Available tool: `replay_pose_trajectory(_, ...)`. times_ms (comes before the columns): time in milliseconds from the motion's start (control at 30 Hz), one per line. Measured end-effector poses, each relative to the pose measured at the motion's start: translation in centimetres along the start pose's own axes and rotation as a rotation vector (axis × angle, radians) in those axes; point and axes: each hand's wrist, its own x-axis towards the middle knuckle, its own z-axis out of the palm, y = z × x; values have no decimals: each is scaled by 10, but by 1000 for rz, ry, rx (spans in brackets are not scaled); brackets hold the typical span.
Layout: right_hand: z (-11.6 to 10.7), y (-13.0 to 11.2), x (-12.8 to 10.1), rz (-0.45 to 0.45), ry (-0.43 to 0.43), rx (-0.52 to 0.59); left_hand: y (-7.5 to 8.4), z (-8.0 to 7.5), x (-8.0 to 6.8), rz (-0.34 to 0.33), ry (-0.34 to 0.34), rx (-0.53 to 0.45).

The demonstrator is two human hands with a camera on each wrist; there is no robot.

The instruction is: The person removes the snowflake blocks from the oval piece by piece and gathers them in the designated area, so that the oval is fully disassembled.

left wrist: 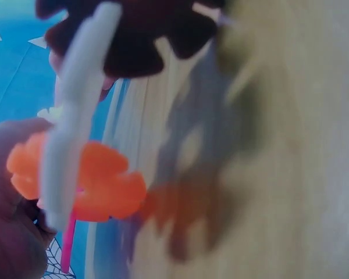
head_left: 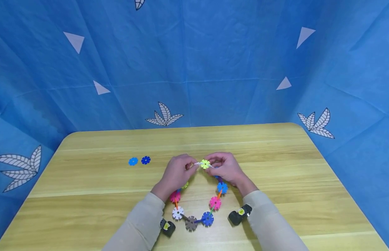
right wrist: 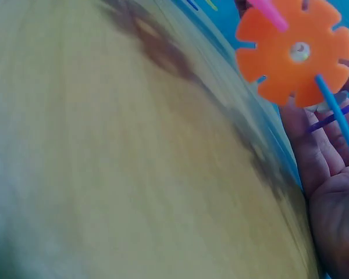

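Observation:
A chain of colourful notched plastic discs loops between the two hands, and its lower part includes a white disc [head_left: 178, 213] and a brown disc [head_left: 191, 223]. At the top, my left hand [head_left: 177, 170] pinches a thin whitish disc seen edge-on [head_left: 198, 163], just left of a yellow-green disc [head_left: 205, 164]. From the other side my right hand [head_left: 227, 169] pinches the chain right beside that yellow-green disc; its fingers partly hide the piece. An orange disc [left wrist: 104, 180] appears near the hand in the left wrist view. Another orange disc [right wrist: 296, 52], with a blue one edge-on, shows in the right wrist view.
Two loose discs, a light blue one [head_left: 133, 161] and a dark blue one [head_left: 146, 160], lie on the wooden table [head_left: 87, 181] to the left. A blue patterned cloth [head_left: 188, 62] hangs behind and beside the table.

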Motion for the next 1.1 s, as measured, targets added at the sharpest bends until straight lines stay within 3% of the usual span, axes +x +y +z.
replay_pose_trajectory(367, -6, 23, 7, -7, 21, 16, 5, 0, 0, 9, -8, 5)
replay_pose_trajectory(800, -5, 20, 6, -30, 24, 9, 5, -7, -2, 42, 14, 11)
replay_pose_trajectory(1100, -4, 19, 6, -40, 21, 26, 3, -3, -3, 65, 40, 49)
